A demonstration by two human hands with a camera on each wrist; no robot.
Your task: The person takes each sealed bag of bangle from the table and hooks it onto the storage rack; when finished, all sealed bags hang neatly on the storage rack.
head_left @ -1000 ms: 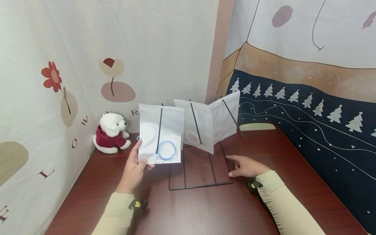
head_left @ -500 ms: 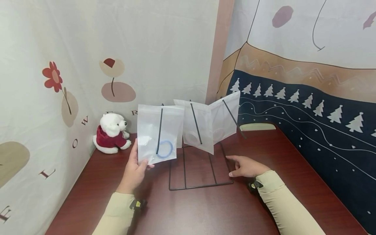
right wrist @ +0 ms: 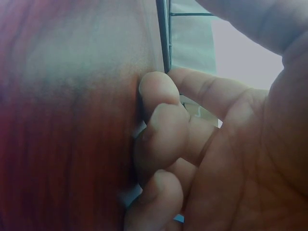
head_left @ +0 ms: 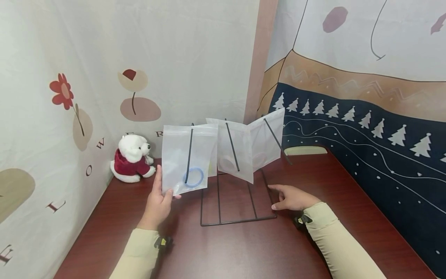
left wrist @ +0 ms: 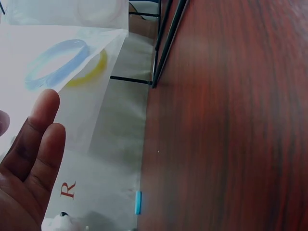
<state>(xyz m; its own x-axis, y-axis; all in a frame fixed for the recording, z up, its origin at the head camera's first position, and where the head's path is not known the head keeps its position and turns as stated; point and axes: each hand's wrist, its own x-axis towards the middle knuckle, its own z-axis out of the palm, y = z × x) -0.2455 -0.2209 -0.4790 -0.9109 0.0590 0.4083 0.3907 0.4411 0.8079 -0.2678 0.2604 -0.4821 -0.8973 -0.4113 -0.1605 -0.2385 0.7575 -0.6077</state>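
A white translucent zip bag (head_left: pixel 174 151) with a blue ring (head_left: pixel 198 182) inside hangs from a hook of a black wire rack (head_left: pixel 237 222). My left hand (head_left: pixel 158 207) is at its lower left corner, thumb in front and fingers stretched up beside it. In the left wrist view two fingers (left wrist: pixel 45 106) are near the bag, relaxed. Behind it is another bag with a yellow ring (left wrist: pixel 91 72). My right hand (head_left: pixel 296 197) rests on the table at the rack's right side, index finger and thumb tip touching the base bar. The other right fingers (right wrist: pixel 163 130) bend toward the table.
More zip bags (head_left: pixel 235 145) hang on the rack's other hooks. A white plush bear (head_left: pixel 134 159) in a red coat sits at the back left of the table (head_left: pixel 223 255). Left of the rack, a small blue strip (left wrist: pixel 138 202) shows at the table's back edge. Printed curtains stand behind.
The front bag has swung a little to the left and turned, and its blue ring has shifted. My left fingers have moved off its left edge. The right hand has stayed put.
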